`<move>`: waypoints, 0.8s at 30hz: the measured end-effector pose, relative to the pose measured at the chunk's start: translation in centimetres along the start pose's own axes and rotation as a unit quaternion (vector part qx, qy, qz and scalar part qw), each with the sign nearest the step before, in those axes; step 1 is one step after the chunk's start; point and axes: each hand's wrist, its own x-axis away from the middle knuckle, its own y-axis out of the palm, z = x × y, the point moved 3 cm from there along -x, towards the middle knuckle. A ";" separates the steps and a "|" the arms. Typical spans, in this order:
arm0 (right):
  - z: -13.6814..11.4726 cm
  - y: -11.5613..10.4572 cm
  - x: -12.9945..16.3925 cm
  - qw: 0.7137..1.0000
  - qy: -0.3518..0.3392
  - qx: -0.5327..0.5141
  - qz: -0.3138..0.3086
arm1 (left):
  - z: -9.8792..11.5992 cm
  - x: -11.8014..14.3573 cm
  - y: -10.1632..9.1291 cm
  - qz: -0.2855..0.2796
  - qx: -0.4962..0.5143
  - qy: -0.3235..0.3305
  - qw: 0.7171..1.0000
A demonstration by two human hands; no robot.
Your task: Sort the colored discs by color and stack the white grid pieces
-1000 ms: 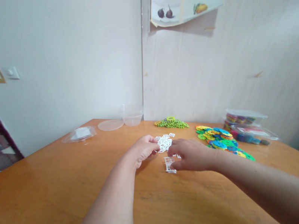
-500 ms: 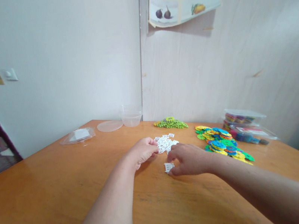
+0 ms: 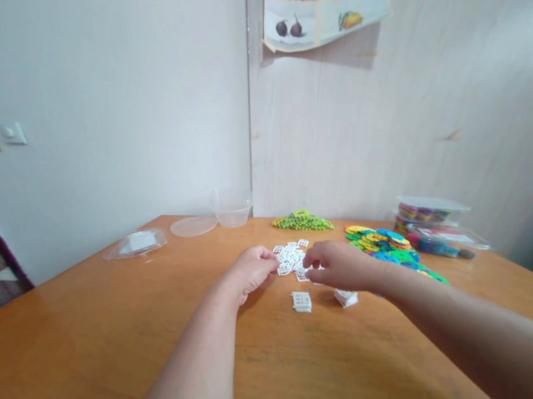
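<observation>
A loose pile of small white plastic grid pieces [image 3: 290,258] lies on the wooden table [image 3: 272,360]. My left hand [image 3: 254,271] is at the pile's left edge, thumb and fingers pressed together; anything between the tips is too small to make out. At the right edge is my right hand [image 3: 341,264], its curved fingers and thumb apart, over the nearest white pieces. In front of the pile stands a neat stack of white grid pieces [image 3: 301,302]. A second, less even stack of white pieces [image 3: 345,297] is below my right wrist.
Behind the pile are green linked pieces [image 3: 305,221]. Colourful notched discs [image 3: 385,245] are heaped to the right, near clear boxes [image 3: 433,210] of coloured things. A clear tub [image 3: 233,208], a round lid [image 3: 194,226] and a clear plastic package [image 3: 136,243] lie along the back left.
My right hand has moved from the neat stack, away from me, to the pile's right edge. The second stack now shows from under it. My left hand stays almost in place.
</observation>
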 end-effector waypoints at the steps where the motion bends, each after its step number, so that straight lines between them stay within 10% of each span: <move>1: 0.6 -0.2 -0.3 1.000 0.017 0.010 0.007 | -0.1 -0.1 -0.1 0.004 -0.002 -0.001 1.000; 10: 3.2 0.8 -2.2 0.994 0.083 0.062 -0.025 | -0.5 -0.4 0.0 0.013 -0.004 -0.012 1.000; 24: 0.3 1.9 -3.8 0.987 0.134 0.085 -0.031 | -0.2 -0.3 0.0 0.020 -0.022 -0.006 1.000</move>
